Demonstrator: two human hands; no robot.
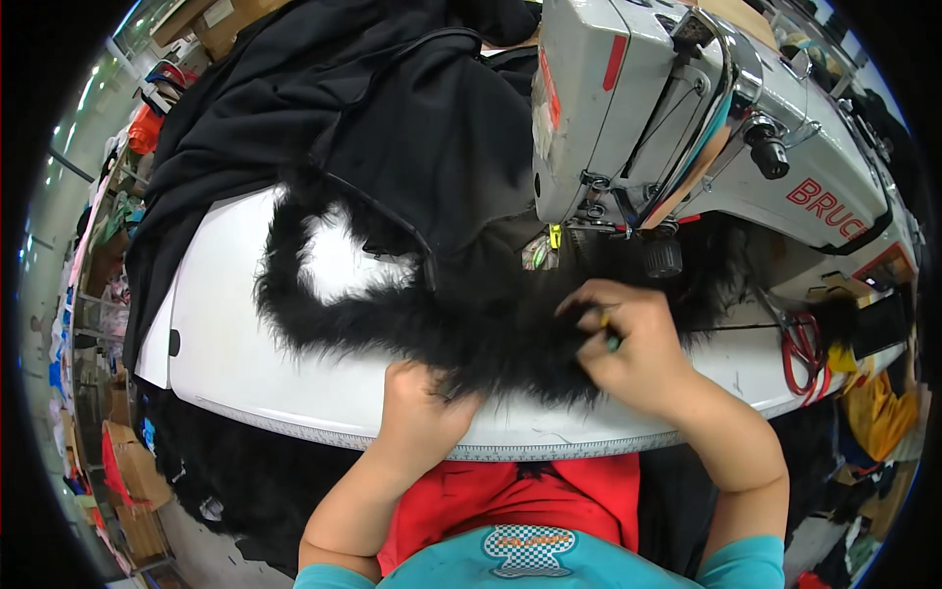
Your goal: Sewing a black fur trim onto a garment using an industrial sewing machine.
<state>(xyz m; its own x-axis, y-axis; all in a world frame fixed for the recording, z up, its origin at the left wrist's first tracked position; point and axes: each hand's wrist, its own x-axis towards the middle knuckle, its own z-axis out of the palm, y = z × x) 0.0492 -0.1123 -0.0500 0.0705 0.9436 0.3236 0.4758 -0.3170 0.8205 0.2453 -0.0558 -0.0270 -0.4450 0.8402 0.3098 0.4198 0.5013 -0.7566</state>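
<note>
A long strip of black fur trim (pixel 343 329) lies on the white sewing table, looping round at the left and running under the sewing machine. Black garment fabric (pixel 422 128) is joined to it behind. My left hand (pixel 424 407) is at the near edge of the fur, its fingers buried and closed in it. Farther right, my right hand (pixel 633 344) bends over the fur just in front of the machine's needle area. Between its curled fingers shows a small tool with yellow and green parts, whose kind I cannot make out.
The grey-white sewing machine (pixel 785 128) stands at the back right. Red-handled scissors (pixel 805 353) and a dark phone-like slab (pixel 880 324) lie at the table's right. A measuring tape (pixel 491 453) runs along the front edge. Shelves with cloth and boxes (pixel 132 452) line the left.
</note>
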